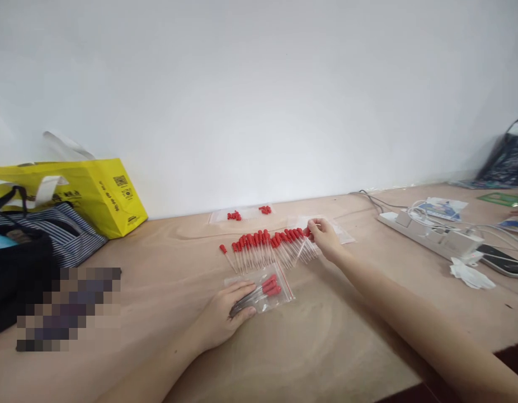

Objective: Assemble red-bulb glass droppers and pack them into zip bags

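Several glass droppers with red rubber bulbs [254, 240] lie side by side in a rough row on the table. My right hand [326, 238] pinches one dropper [301, 249] by its red bulb at the right end of the row, its clear tube slanting down to the left. Nearer to me, my left hand [227, 309] is closed around the lower part of a clear zip bag [286, 291]. Inside that bag several droppers [272, 284] lie with their red bulbs toward the red-striped zip edge; my fingers partly cover their tubes.
By the wall lies another clear bag [246, 212] with red-bulbed droppers. An apparently plain clear bag [343, 230] lies behind my right hand. A yellow bag [103, 196] and striped bag [76, 235] stand left. A power strip [427, 238], cables and crumpled tissue [471, 274] lie right.
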`<state>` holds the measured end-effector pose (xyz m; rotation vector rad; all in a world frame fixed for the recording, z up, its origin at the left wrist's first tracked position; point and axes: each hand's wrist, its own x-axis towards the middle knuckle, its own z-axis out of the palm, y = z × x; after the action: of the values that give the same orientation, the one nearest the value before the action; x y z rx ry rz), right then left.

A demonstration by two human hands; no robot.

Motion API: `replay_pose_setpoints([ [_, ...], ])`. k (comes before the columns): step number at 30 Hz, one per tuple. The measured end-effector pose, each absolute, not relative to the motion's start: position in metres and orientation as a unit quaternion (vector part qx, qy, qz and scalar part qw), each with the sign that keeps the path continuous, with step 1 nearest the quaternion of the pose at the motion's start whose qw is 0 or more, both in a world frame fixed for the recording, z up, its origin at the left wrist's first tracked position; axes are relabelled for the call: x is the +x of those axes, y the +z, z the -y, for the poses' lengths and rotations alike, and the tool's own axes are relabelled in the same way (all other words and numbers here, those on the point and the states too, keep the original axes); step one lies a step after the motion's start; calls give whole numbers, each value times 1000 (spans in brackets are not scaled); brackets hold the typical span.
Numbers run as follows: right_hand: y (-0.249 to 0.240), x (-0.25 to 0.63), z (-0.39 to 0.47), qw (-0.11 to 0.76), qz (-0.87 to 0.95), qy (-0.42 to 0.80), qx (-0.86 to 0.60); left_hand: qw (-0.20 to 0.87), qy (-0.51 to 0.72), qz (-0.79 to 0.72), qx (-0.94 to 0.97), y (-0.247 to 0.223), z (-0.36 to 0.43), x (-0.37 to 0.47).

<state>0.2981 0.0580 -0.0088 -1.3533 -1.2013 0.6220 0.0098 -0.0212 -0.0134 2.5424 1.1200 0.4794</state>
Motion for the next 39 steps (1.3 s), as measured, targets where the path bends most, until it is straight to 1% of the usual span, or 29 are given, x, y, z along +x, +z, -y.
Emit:
replay_pose_setpoints([
  [2, -16, 297, -43, 605, 485, 306, -553, 157, 169, -387, 893, -15, 20, 9],
  [6, -28, 286, -23, 671, 374, 435, -470, 149, 175, -379, 896, -17, 18, 8],
  [9, -31, 277, -15, 667, 349, 479, -451, 150, 176, -384, 894, -16, 18, 8],
  [12, -30, 274, -10, 660, 360, 488, -443, 154, 164, -392, 892, -14, 20, 9],
  [18, -26, 287, -13, 705, 333, 441, -444, 156, 160, -392, 892, -12, 21, 9],
  [21, -29, 285, -11, 691, 335, 459, -447, 154, 164, -390, 893, -13, 21, 9],
  [25, -34, 270, -2, 651, 346, 516, -436, 150, 162, -394, 892, -14, 21, 9],
  [30, -32, 261, 9, 563, 394, 608, -398, 147, 167, -396, 891, -16, 20, 9],
  [34, -29, 271, 8, 499, 442, 643, -378, 157, 177, -396, 887, -14, 21, 10],
  [36, -29, 278, 4, 493, 449, 646, -372, 158, 176, -398, 886, -12, 22, 11],
  [39, -29, 286, 0, 508, 437, 642, -373, 156, 174, -396, 888, -10, 23, 11],
])
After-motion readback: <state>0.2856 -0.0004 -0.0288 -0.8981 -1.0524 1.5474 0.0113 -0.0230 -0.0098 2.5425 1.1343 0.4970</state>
